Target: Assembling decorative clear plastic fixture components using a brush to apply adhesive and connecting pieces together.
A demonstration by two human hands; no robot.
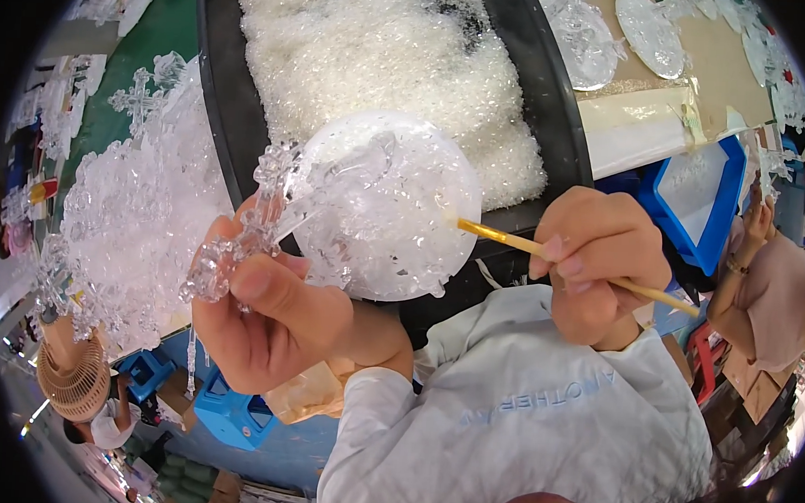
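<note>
Head view: left hand (267,313) grips a clear crystal ornament (239,243) against a round clear disc (387,205), while right hand (597,266) pinches a thin yellow stick (512,242), its tip touching the disc's edge; likely dabbing, so next needs a steady tip. Black tub (556,96) of clear beads behind, a heap of ornaments (131,228) crowding left
</note>
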